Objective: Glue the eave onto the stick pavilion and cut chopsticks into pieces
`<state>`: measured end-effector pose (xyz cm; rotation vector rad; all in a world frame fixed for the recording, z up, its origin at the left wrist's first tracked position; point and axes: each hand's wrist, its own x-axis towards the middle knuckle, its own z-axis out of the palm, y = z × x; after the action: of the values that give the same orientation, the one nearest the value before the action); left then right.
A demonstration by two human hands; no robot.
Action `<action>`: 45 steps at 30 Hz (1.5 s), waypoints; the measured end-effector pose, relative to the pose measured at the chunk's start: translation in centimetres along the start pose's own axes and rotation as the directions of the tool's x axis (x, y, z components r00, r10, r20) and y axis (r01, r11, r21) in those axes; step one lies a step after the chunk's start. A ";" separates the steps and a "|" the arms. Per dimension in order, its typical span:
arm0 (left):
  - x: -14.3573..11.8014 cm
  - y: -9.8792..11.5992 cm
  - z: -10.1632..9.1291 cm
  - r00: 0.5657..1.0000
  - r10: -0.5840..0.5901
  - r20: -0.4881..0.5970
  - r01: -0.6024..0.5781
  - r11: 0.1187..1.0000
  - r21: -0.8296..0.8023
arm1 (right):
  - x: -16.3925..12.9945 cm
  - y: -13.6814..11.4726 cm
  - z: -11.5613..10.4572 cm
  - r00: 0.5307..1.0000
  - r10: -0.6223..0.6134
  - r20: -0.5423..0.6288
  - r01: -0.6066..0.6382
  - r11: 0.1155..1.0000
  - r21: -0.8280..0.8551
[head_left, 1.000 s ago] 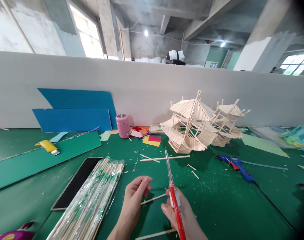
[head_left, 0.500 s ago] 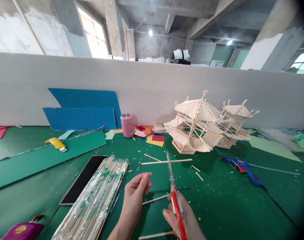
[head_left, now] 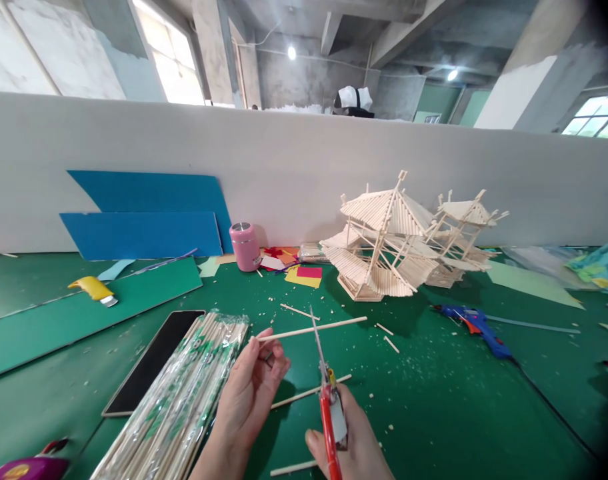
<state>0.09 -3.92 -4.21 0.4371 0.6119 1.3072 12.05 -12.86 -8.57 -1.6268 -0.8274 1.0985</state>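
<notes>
My left hand (head_left: 254, 383) pinches the left end of a thin wooden stick (head_left: 341, 325) between thumb and fingers. The stick points to the right, slightly tilted up. My right hand (head_left: 354, 433) is wrapped round red-handled shears (head_left: 329, 420), whose long narrow blade points away from me and crosses the stick in view. Whether the blade touches the stick I cannot tell. Beneath and between my hands another stick (head_left: 304, 392) lies on the green table, with a further stick (head_left: 294, 469) nearer to me, partly hidden by my right hand.
A wooden stick pagoda model (head_left: 384, 247) stands at the back right, near a blue glue gun (head_left: 477, 327). A plastic-wrapped stick bundle (head_left: 179, 393) rests beside a black slab (head_left: 154, 367) on the left. Behind are a pink jar (head_left: 245, 248), coloured paper and blue boards (head_left: 144, 235).
My left hand has moved left and taken hold of the stick's left end, and the stick now tilts up to the right. The shears have shifted slightly left in view as the camera turned.
</notes>
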 end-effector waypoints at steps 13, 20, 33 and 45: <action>0.2 0.1 -0.3 1.000 -0.002 -0.019 0.002 1.000 0.010 | 0.0 -1.5 -0.4 0.996 -0.038 0.076 0.038 0.999 -0.003; 0.1 0.1 -0.6 0.999 -0.017 -0.027 0.017 1.000 0.013 | -0.2 -0.6 0.0 1.000 -0.004 0.003 0.005 1.000 -0.006; 0.0 -0.2 -0.2 0.992 0.099 0.082 -0.113 0.977 0.181 | 0.3 -1.9 -0.8 0.993 0.029 0.117 -0.049 0.984 0.171; -2.9 -0.3 2.9 0.407 0.462 0.788 -0.627 -0.486 0.609 | -0.1 -0.6 -1.4 0.998 -0.057 0.019 0.055 0.995 0.089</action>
<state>1.76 -6.64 -1.63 2.5530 1.2692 1.6266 13.28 -13.27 -7.81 -1.5122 -0.8222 1.1002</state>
